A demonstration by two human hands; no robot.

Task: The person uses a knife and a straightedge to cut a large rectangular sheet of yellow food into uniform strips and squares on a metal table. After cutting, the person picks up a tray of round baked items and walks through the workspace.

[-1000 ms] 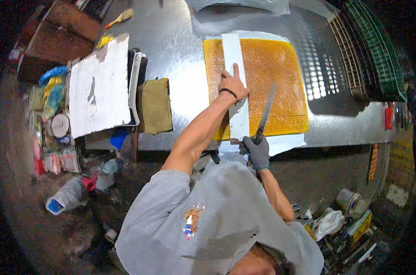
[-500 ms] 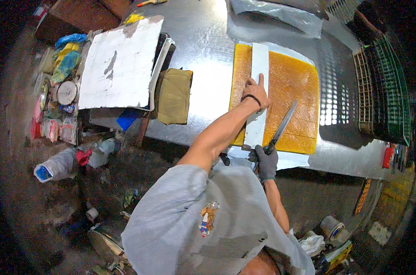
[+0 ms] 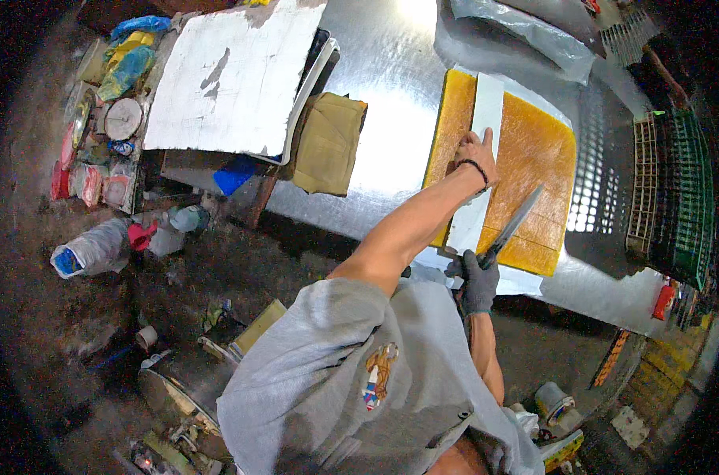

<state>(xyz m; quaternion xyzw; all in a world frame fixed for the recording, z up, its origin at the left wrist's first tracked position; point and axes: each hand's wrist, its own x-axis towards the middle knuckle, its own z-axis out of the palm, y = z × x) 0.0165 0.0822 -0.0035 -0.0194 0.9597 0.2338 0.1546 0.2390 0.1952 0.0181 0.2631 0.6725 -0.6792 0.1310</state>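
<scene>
A slab of amber, glossy, jelly-like material point(image 3: 530, 150) lies on white sheeting on the metal table. Across its left part runs a long flat white straightedge point(image 3: 487, 101). My bare left hand point(image 3: 477, 156), wearing a dark beaded bracelet, presses down on the straightedge, one finger stretched forward and the others bent. My right hand point(image 3: 478, 281), in a grey glove, is closed round the handle of a long knife point(image 3: 518, 219). The blade slants up and right over the slab, right of the straightedge. A thin line crosses the slab's near right part. Most of the knife's handle is hidden by the glove.
A metal table point(image 3: 391, 71) carries the slab. Left stand a peeling white board point(image 3: 225, 87) and a folded brown packet point(image 3: 328, 146). Clear plastic sheeting point(image 3: 526, 36) lies at the back. Green crates point(image 3: 688, 198) and a red-handled item point(image 3: 665, 301) are right.
The whole view has turned slightly, so the table and slab appear further right and tilted. Both hands, the straightedge and the knife keep about the same places over the slab.
</scene>
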